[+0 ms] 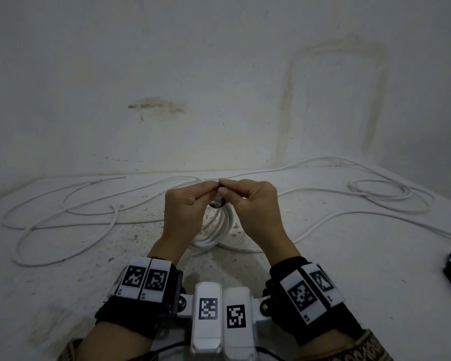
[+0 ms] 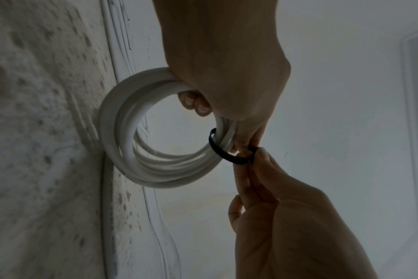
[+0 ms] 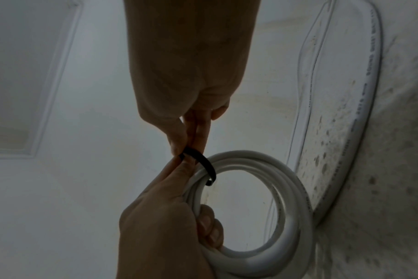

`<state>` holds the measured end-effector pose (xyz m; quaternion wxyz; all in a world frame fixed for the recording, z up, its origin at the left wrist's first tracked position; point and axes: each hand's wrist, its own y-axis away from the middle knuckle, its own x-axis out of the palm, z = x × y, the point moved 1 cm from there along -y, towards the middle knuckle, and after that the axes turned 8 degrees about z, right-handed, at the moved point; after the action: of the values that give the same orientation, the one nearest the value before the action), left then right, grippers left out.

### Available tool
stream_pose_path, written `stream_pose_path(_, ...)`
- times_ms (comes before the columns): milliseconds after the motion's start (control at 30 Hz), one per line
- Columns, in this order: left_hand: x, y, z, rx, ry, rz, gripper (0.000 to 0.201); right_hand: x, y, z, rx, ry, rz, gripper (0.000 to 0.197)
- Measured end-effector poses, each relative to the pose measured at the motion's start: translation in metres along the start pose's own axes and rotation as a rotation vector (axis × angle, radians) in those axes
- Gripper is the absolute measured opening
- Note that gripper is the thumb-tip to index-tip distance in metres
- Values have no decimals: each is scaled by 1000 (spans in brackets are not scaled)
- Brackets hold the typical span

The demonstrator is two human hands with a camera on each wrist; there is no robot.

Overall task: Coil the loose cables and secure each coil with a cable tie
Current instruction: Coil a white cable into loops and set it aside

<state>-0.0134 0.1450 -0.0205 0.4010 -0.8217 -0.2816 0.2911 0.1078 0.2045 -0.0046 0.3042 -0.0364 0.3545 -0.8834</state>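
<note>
Wrist rigs aside, left hand (image 2: 227, 79) grips the white coil (image 2: 155, 151) upright off the table (image 1: 89, 269) so turns stay bunched — right hand (image 2: 286, 217) pinches the black cable tie (image 2: 227, 154) looped round them, likely threading it.

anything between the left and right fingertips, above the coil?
Only the black cable tie: it loops round the white coil and both the left hand and right hand pinch its ends. Clearest in the left wrist view.
</note>
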Motion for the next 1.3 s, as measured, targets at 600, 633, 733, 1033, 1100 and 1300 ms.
stream_pose_path(600,-2,-1,-5,75,-135,21,18,1,0,2,-36,196,-10,15)
stream_pose_path(633,-2,-1,-5,96,-153,36,20,1,-1,1,-27,217,14,16)
stream_pose_path(733,-2,-1,-3,97,-199,65,22,0,-2,0,-20,262,13,15)
stream_pose_path(1033,-5,0,-1,4,-181,20,34,1,-1,-2,-128,220,-126,11)
stream_pose_path(1100,-5,0,-3,17,-146,19,31,1,0,-1,-118,251,-100,10)
stream_pose_path(1300,-4,0,-5,49,-145,80,28,2,-3,-2,44,294,41,8)
